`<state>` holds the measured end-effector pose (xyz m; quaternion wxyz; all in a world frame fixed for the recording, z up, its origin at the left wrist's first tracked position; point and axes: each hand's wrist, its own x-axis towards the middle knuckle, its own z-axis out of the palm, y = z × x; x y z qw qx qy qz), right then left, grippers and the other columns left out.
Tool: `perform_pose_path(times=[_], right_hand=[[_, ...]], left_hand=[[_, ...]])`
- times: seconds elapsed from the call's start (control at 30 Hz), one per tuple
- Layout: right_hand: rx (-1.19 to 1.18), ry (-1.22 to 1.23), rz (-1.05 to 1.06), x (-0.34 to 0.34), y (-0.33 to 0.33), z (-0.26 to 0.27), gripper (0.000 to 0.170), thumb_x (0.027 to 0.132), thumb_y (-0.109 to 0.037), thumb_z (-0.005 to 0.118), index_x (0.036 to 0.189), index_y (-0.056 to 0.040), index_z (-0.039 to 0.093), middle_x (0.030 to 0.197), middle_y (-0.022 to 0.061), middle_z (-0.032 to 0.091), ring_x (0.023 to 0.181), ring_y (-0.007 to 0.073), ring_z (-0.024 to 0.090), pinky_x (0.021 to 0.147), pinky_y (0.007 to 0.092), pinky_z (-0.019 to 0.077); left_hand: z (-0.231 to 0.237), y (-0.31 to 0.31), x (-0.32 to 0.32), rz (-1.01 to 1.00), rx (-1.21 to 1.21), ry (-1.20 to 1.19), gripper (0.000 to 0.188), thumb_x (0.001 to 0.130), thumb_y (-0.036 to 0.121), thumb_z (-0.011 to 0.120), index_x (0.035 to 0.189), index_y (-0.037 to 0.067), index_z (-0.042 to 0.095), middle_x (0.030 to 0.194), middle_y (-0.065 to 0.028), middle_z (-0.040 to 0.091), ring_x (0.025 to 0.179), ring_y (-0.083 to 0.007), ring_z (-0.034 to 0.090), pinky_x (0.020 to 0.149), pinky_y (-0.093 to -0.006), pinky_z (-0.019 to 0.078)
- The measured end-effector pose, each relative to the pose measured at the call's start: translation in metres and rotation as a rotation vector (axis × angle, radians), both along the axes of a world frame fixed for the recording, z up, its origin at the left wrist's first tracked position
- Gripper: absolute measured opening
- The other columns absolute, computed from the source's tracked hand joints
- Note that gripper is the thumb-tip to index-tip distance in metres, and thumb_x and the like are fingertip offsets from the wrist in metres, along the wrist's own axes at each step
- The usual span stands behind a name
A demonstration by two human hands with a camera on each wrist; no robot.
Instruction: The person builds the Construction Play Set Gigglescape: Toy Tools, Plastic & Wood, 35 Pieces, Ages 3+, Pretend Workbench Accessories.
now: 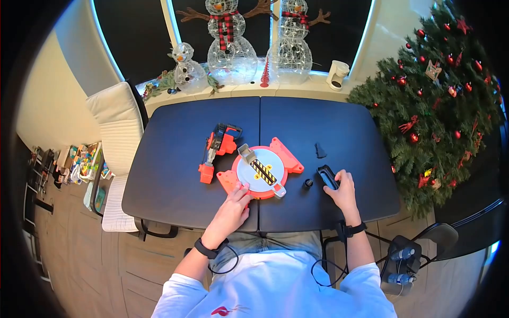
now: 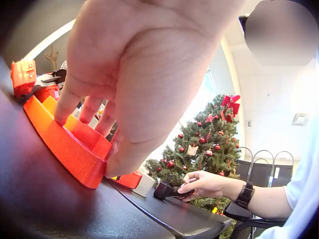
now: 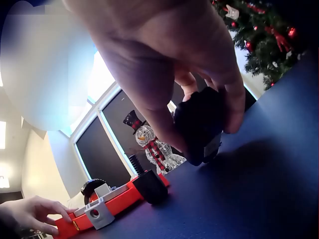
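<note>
A round red-orange toy base (image 1: 244, 172) with a grey disc and a black-and-yellow striped strip lies near the table's middle. My left hand (image 1: 233, 211) rests on its near edge; in the left wrist view the fingers (image 2: 91, 109) reach over the orange rim. On the right, my right hand (image 1: 343, 192) holds an oblong, hollow black plastic piece (image 1: 328, 178) between thumb and fingers. The same black piece (image 3: 199, 122) stands close over the table in the right wrist view. Just left of it is a small black part with a ribbed post (image 3: 152, 188).
A red and black toy piece (image 1: 218, 146) lies left of the base. Farther back on the right is a flat black part (image 1: 320, 150). The dark table (image 1: 175, 206) has a seam down its middle. A Christmas tree (image 1: 424, 106) stands beyond its right side, a white chair (image 1: 119, 132) at its left.
</note>
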<state>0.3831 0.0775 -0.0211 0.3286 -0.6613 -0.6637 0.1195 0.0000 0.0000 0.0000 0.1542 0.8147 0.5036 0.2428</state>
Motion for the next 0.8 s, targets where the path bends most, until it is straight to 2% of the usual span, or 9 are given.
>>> perform_pose_path(times=[0.13, 0.23, 0.33, 0.37, 0.47, 0.5, 0.6, 0.7, 0.8], right_hand=[[-0.128, -0.055, -0.022, -0.004, 0.0, 0.0, 0.055, 0.07, -0.021, 0.094, 0.104, -0.0077, 0.052, 0.109, 0.015, 0.055, 0.099, 0.039, 0.06, 0.085, 0.0467, 0.0519], [-0.067, -0.235, -0.049, -0.022, -0.014, 0.019, 0.065, 0.069, -0.027, 0.096, 0.118, -0.0093, 0.057, 0.126, 0.0153, 0.055, 0.117, 0.0403, 0.056, 0.095, 0.05, 0.0498], [0.014, -0.232, 0.065, -0.041, -0.019, 0.025, 0.08, 0.067, -0.031, 0.098, 0.134, -0.0131, 0.059, 0.14, 0.0151, 0.051, 0.131, 0.0397, 0.047, 0.102, 0.0567, 0.044], [0.013, -0.238, 0.09, -0.049, -0.019, 0.025, 0.075, 0.069, -0.031, 0.097, 0.134, -0.0115, 0.064, 0.14, 0.0141, 0.053, 0.132, 0.0387, 0.046, 0.105, 0.0559, 0.0401], [-0.016, -0.252, 0.183, -0.061, -0.009, 0.009, 0.057, 0.073, -0.028, 0.095, 0.121, -0.0089, 0.071, 0.135, 0.013, 0.057, 0.133, 0.0397, 0.045, 0.104, 0.0571, 0.0397], [0.064, -0.237, 0.19, -0.065, -0.008, 0.007, 0.045, 0.076, -0.024, 0.093, 0.112, -0.0073, 0.073, 0.121, 0.0129, 0.067, 0.128, 0.0374, 0.052, 0.102, 0.0542, 0.0407], [-0.002, -0.191, 0.302, -0.069, -0.008, 0.013, 0.041, 0.079, -0.017, 0.091, 0.112, -0.0053, 0.071, 0.105, 0.0153, 0.073, 0.113, 0.0369, 0.064, 0.098, 0.05, 0.0474], [-0.026, 0.147, 0.433, -0.081, -0.019, 0.015, 0.037, 0.082, -0.011, 0.088, 0.112, -0.0017, 0.068, 0.095, 0.0181, 0.073, 0.098, 0.0355, 0.072, 0.088, 0.0454, 0.0558], [-0.132, 0.35, 0.556, -0.087, -0.032, 0.011, 0.033, 0.085, -0.006, 0.084, 0.112, 0.0006, 0.067, 0.098, 0.0185, 0.072, 0.093, 0.0345, 0.074, 0.083, 0.0431, 0.0605]], left_hand=[[-0.001, -0.001, -0.001, -0.002, 0.015, 0.007, 0.04, 0.086, -0.003, 0.07, 0.125, -0.001, 0.064, 0.15, -0.0272, 0.056, 0.145, -0.05, 0.046, 0.119, -0.0515, 0.0436], [-0.001, -0.001, -0.002, -0.005, 0.019, 0.003, 0.041, 0.085, -0.003, 0.07, 0.126, -0.001, 0.063, 0.15, -0.0264, 0.055, 0.145, -0.0498, 0.046, 0.119, -0.0514, 0.0432], [-0.001, -0.001, -0.001, -0.006, 0.024, 0.005, 0.043, 0.085, -0.003, 0.07, 0.127, -0.001, 0.063, 0.15, -0.0259, 0.055, 0.146, -0.0495, 0.045, 0.12, -0.0513, 0.0423], [-0.001, -0.001, -0.001, -0.006, 0.023, 0.006, 0.043, 0.085, -0.003, 0.07, 0.127, -0.001, 0.063, 0.15, -0.0257, 0.055, 0.146, -0.0493, 0.045, 0.12, -0.0512, 0.0419], [0.0, -0.001, 0.0, -0.002, 0.017, 0.007, 0.042, 0.085, -0.003, 0.07, 0.126, -0.001, 0.064, 0.151, -0.0247, 0.055, 0.146, -0.0486, 0.045, 0.121, -0.0508, 0.0409], [0.001, -0.002, 0.0, 0.002, 0.016, 0.008, 0.042, 0.085, -0.003, 0.07, 0.126, -0.001, 0.064, 0.151, -0.0243, 0.055, 0.146, -0.0483, 0.044, 0.122, -0.0506, 0.0405], [0.001, -0.001, -0.001, 0.003, 0.007, 0.006, 0.041, 0.085, -0.003, 0.071, 0.125, -0.001, 0.064, 0.152, -0.0229, 0.054, 0.147, -0.0472, 0.044, 0.122, -0.0499, 0.0401], [0.002, 0.0, -0.001, 0.015, -0.011, 0.028, 0.042, 0.085, -0.001, 0.073, 0.126, -0.001, 0.065, 0.154, -0.0235, 0.053, 0.147, -0.0469, 0.044, 0.122, -0.0494, 0.0407], [0.004, -0.001, -0.001, 0.02, -0.042, 0.019, 0.043, 0.084, -0.002, 0.073, 0.126, -0.002, 0.065, 0.154, -0.0228, 0.053, 0.148, -0.046, 0.043, 0.122, -0.0488, 0.0404]])
